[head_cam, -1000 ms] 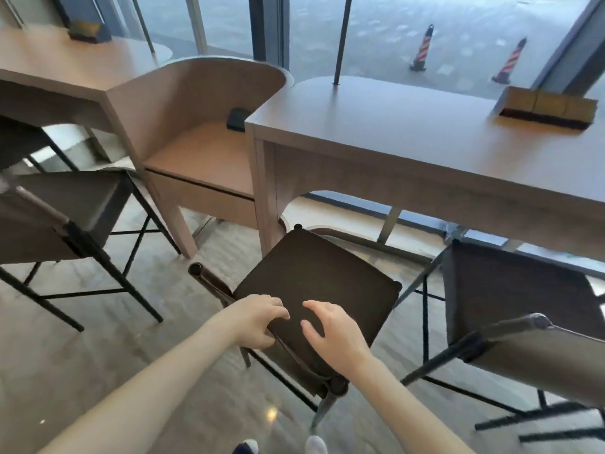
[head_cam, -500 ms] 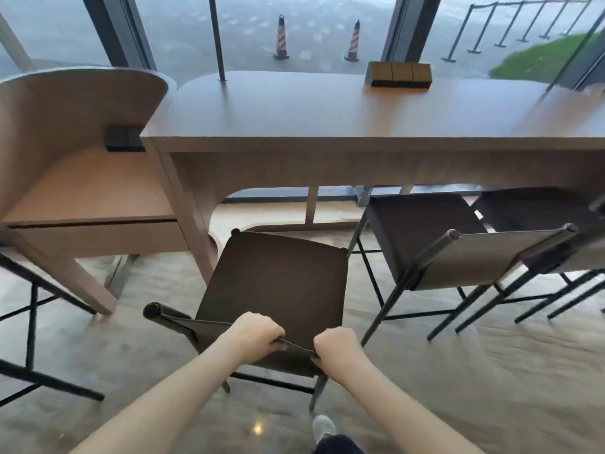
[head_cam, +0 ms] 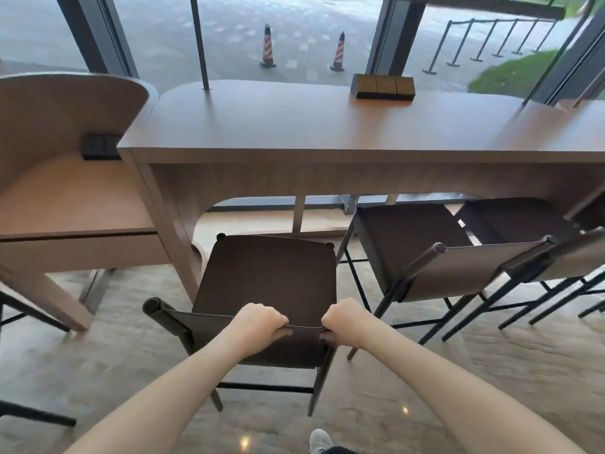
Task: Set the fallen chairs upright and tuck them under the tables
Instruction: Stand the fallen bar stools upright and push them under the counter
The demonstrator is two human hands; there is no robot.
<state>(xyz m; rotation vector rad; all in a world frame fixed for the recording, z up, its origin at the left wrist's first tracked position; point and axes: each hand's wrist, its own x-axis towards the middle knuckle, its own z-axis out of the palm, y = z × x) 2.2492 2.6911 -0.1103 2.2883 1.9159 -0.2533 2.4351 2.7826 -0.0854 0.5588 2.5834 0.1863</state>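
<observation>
Here the left hand grips the chair backrest's top edge; the right hand likewise.

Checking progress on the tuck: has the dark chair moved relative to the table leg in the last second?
Yes. The dark chair has swung square to the table; its seat's front edge now lies beside the table leg, nearer the underside.

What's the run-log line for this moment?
chair: upright, seat mostly outside table edge | left hand: grips backrest top | right hand: grips backrest top | neighbour chair: partly tucked | stage: tucking in
</observation>
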